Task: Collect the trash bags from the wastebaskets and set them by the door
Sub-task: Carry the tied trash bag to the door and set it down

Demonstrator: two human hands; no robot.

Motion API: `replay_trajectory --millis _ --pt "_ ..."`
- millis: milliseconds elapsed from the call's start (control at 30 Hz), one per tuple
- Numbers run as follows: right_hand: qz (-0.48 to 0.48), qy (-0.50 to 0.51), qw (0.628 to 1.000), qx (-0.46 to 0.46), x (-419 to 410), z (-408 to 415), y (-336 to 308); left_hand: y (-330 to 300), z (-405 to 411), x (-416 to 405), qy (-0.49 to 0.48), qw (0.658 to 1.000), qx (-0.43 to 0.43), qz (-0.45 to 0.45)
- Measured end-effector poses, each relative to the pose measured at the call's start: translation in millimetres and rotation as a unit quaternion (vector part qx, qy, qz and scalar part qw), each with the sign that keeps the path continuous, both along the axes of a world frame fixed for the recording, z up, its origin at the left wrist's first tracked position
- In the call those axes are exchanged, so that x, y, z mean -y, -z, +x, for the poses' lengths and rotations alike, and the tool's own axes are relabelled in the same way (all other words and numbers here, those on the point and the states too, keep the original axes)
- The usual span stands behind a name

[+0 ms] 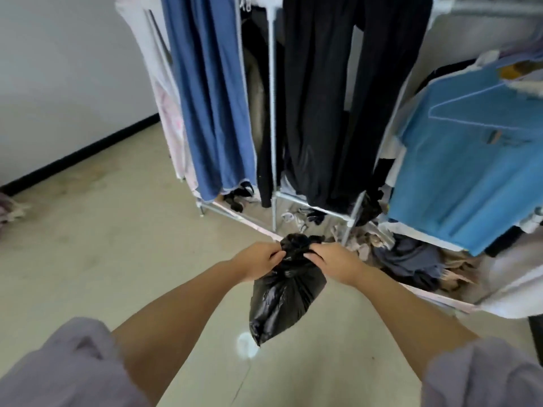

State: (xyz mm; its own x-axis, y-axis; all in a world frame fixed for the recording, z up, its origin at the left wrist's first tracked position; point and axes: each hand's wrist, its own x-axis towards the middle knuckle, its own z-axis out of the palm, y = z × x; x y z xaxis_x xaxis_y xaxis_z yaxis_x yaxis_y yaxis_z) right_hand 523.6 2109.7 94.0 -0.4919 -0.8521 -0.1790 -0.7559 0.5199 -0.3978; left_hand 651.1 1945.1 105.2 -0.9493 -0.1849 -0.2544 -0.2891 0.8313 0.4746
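A small black trash bag (282,301) hangs in the air in front of me, above the floor. Its gathered top sticks up between my two hands. My left hand (260,259) grips the bag's neck from the left. My right hand (332,259) grips the same neck from the right. Both hands are closed on the plastic and nearly touch each other. No wastebasket and no door are in view.
A metal clothes rack (273,113) stands just beyond the bag, hung with blue and black garments and a light blue shirt (470,160). Loose clothes and shoes (411,257) lie on the floor under it. A white wall with a black baseboard (82,151) runs along the left.
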Motion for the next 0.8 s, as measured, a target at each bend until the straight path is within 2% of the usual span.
replay_trajectory --millis 233,433,600,800 --pt "0.006 -0.139 0.990 -0.013 147.6 105.0 -3.6 0.6 135.1 118.3 -0.114 0.993 0.008 -0.020" --pt "0.044 -0.243 0.969 -0.005 255.8 163.9 1.6 20.9 216.4 193.5 -0.208 0.978 0.012 -0.014" --pt "0.048 -0.295 0.954 0.001 342.5 183.2 13.5 33.4 247.5 259.4 -0.257 0.966 0.015 -0.011" --pt "0.045 -0.336 0.941 0.002 461.4 164.7 24.2 38.3 235.3 365.9 -0.313 0.949 0.019 -0.023"
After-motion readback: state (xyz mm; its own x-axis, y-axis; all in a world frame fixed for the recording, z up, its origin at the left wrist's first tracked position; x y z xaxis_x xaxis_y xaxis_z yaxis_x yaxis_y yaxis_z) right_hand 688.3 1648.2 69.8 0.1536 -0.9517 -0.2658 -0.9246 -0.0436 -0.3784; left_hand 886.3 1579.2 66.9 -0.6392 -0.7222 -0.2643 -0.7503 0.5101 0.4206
